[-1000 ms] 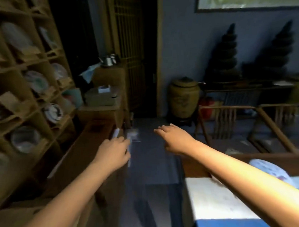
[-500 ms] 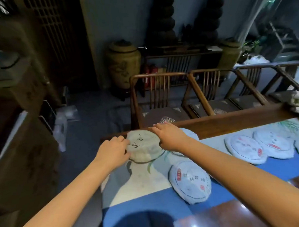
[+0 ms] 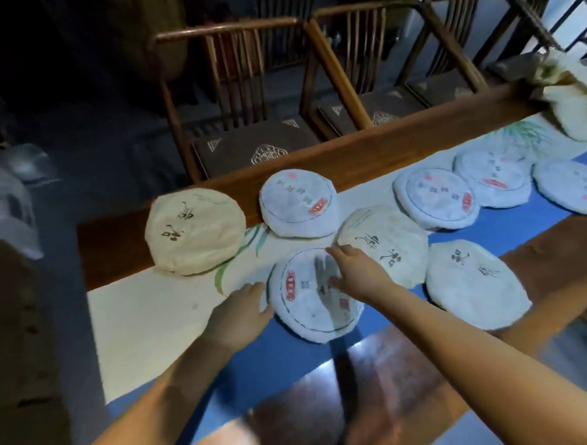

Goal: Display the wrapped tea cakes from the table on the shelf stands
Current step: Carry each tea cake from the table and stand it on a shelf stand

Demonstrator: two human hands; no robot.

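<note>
Several round paper-wrapped tea cakes lie on the table's white-and-blue runner (image 3: pixel 149 329). The nearest white cake with red marks (image 3: pixel 306 309) sits between my hands. My left hand (image 3: pixel 240 308) touches its left edge with straight fingers. My right hand (image 3: pixel 355 273) rests on its upper right part, fingers spread flat. A cream cake with black calligraphy (image 3: pixel 195 230) lies at the far left, a white cake (image 3: pixel 298 203) behind, and two more calligraphy cakes (image 3: pixel 387 241) (image 3: pixel 473 281) to the right. The shelf stands are out of view.
More white cakes (image 3: pixel 436 201) (image 3: pixel 493 178) (image 3: pixel 569 186) lie further right, near a pale cloth bundle (image 3: pixel 573 106). Wooden chairs (image 3: pixel 246 89) line the table's far side. The wooden table edge (image 3: pixel 399 143) runs diagonally. Dark floor and pale bags (image 3: pixel 12 201) lie at left.
The view swung from the shelf down to the table. My hands left the cream calligraphy cake and now lie on the nearer white cake with red marks.
</note>
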